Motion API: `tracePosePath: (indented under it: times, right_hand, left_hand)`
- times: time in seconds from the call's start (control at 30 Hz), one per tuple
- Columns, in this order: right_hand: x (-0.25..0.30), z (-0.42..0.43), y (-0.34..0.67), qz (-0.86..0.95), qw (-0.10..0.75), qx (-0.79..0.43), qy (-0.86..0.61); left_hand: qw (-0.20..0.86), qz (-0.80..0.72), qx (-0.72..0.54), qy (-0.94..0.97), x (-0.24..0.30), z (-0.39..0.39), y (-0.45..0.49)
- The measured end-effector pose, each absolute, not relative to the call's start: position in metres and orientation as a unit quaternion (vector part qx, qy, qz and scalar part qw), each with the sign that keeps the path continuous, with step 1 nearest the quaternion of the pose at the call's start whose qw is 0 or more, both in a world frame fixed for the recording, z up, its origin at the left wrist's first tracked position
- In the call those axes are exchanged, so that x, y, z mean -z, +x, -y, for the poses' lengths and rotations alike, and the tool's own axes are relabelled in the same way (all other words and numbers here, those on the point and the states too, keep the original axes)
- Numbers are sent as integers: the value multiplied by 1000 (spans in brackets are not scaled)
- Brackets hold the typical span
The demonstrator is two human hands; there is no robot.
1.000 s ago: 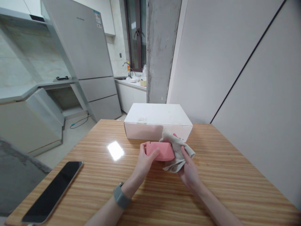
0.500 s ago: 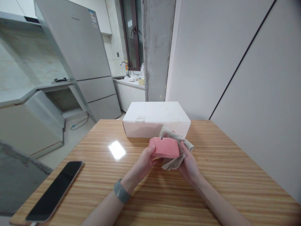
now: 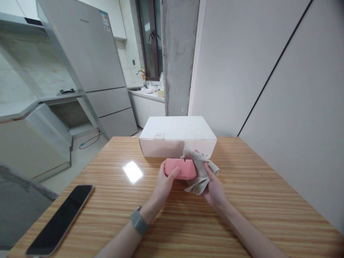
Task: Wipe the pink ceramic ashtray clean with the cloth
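My left hand (image 3: pixel 164 184) grips the left end of a small pink case (image 3: pixel 181 169), thumb on top, just above the wooden table (image 3: pixel 263 193). My right hand (image 3: pixel 213 190) holds a crumpled beige cloth (image 3: pixel 199 168) pressed against the case's right end, its fingers closed round the fabric. A grey band sits on my left wrist (image 3: pixel 139 224). Both hands hover in front of a closed white cardboard box (image 3: pixel 177 134).
A dark phone (image 3: pixel 60 218) lies face up near the table's front left corner. A bright light reflection shows on the table left of the hands. Beyond stand a grey fridge (image 3: pixel 91 61), a concrete pillar (image 3: pixel 178 53) and a counter with a sink tap.
The pink case has turned in my hands, from its broad face back to a narrower side with a notch. The cloth has shifted over its right end.
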State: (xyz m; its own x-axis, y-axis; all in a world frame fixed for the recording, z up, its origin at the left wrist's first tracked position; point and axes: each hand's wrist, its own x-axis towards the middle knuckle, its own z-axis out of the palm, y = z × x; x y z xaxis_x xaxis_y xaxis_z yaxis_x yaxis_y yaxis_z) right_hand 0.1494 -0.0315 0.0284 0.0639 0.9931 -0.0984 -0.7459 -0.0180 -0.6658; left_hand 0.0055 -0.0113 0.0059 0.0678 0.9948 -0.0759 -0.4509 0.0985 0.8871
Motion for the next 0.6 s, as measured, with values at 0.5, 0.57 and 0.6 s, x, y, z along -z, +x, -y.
tracePosePath:
  times: [0.5,0.57,0.6]
  right_hand:
    - [-26,28,152,229,662,-650,-294]
    - [-25,28,152,239,664,-651,-280]
    - [-24,27,153,241,666,-650,-277]
  left_hand:
    - [679,-290,-537,409,-16,17,0]
    - [714,-266,-516,392,-17,18,0]
    - [729,-258,-507,382,-18,18,0]
